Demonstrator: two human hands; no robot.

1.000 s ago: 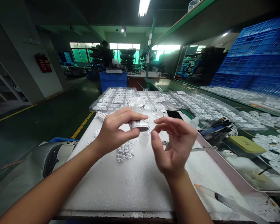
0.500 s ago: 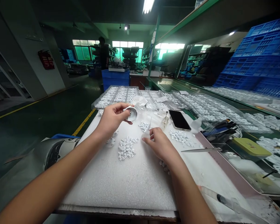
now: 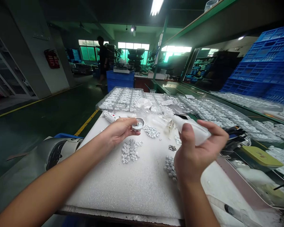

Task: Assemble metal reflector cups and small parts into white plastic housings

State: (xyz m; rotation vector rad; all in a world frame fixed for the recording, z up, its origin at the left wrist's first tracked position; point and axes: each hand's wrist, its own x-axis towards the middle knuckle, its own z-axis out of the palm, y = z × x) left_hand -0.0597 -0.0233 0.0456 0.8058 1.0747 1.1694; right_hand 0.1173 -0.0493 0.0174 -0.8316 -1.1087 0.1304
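Note:
My left hand [image 3: 120, 128] pinches a round, shallow white part [image 3: 140, 126] by its edge, its hollow face with a small central post turned up. Closer to the camera, my right hand [image 3: 195, 154] is wrapped round a translucent white squeeze bottle [image 3: 200, 134]. The bottle lies tilted, its tapered end pointing left toward the round part but apart from it. Piles of small white pieces [image 3: 130, 151] lie on the white foam board [image 3: 132, 189], with a second pile [image 3: 151, 131] behind. A little heap of dark bits [image 3: 172, 148] sits left of my right hand.
Clear trays of white parts [image 3: 123, 97] line the board's far edge. A small glass jar [image 3: 170, 125] stands mid-board; a phone [image 3: 182, 116] is partly hidden behind the bottle. At right are a yellow-lidded box [image 3: 262, 156] and stacked blue crates [image 3: 260, 63]. A person [image 3: 103, 60] stands far back.
My right hand has lifted the squeeze bottle off the board, moved right and nearer, and tipped it over. My left hand has lowered slightly to the right, turning the round part's face upward.

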